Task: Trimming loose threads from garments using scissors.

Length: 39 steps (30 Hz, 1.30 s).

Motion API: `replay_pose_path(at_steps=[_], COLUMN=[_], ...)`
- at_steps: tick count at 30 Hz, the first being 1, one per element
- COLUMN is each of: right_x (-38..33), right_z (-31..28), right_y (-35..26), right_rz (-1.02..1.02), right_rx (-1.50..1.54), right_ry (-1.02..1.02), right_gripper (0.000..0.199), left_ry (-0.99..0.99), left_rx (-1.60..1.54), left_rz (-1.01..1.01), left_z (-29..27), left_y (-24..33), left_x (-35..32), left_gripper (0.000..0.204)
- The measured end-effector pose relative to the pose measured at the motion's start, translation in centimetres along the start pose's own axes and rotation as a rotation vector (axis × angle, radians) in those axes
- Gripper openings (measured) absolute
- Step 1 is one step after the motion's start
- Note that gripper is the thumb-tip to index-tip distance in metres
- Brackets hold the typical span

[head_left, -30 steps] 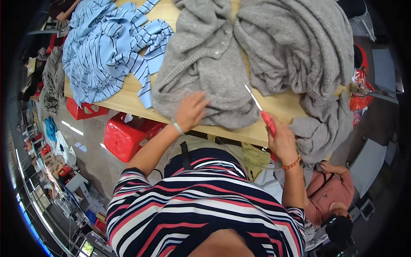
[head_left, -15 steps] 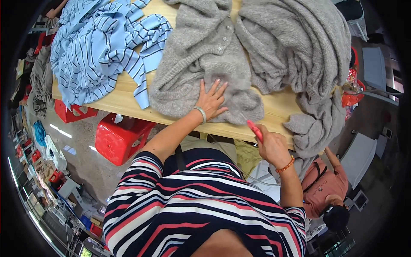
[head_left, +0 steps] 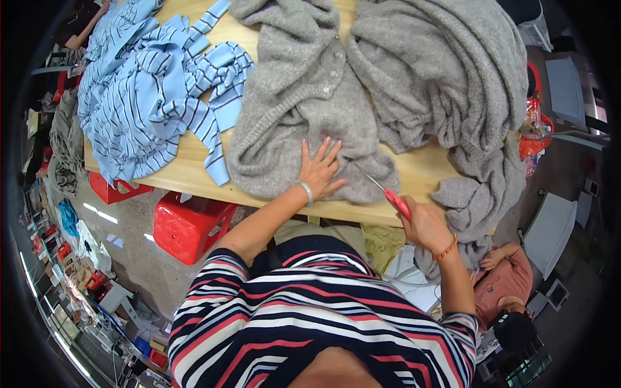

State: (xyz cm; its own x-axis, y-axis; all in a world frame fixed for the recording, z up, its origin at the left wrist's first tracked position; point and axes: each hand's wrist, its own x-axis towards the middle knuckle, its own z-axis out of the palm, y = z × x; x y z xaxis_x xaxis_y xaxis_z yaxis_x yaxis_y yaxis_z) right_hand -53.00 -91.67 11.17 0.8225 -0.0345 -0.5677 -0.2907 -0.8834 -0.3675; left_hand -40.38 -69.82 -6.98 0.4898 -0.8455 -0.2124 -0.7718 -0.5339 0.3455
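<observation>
The left hand (head_left: 319,171) lies palm down with fingers spread on the cardigan (head_left: 343,116), which sits at the table's (head_left: 414,181) near edge. The right hand (head_left: 427,226) is closed round the red handle of a thin tool (head_left: 396,204); its tip is at three o'clock from the left hand, over the knit, though whether it touches I cannot tell. Good work here probably calls for even palm pressure, fingers clear of the tip, and a shallow tool angle so the soft loops don't snag. From the left hand, a grey pile (head_left: 446,71) crowds the cardigan at two o'clock, its similar colour making edges easy to confuse, and a grey bundle (head_left: 479,187) at three hems in the right hand. Striped cloth (head_left: 149,103) lies at ten, a red stool (head_left: 184,226) at eight, a co-worker (head_left: 504,284) at four.
</observation>
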Motion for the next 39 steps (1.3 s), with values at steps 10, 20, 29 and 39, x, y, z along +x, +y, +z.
replay_pose_path(at_steps=[10,20,29,39], right_x=[4.0,14.6,18.2,13.9], right_z=[-0.5,-3.5,-4.9,-4.3], right_y=[-0.5,-0.4,0.5,-0.1], right_rz=[0.095,0.096,-0.031,0.056], right_rx=[0.305,0.149,0.096,0.126], right_ry=[0.270,0.351,0.291,0.145], right_gripper=[0.023,0.016,0.016,0.021], left_ry=[0.466,0.259,0.103,0.221], left_rx=[-0.086,0.127,-0.001,0.043], left_rz=[0.122,0.028,-0.081,-0.007], left_z=[-6.0,-4.8,-5.2,-5.0], left_y=[-9.5,-11.3,-11.0,-11.2], left_x=[14.7,15.6,15.8,15.9], left_gripper=[0.050,0.063,0.063,0.065])
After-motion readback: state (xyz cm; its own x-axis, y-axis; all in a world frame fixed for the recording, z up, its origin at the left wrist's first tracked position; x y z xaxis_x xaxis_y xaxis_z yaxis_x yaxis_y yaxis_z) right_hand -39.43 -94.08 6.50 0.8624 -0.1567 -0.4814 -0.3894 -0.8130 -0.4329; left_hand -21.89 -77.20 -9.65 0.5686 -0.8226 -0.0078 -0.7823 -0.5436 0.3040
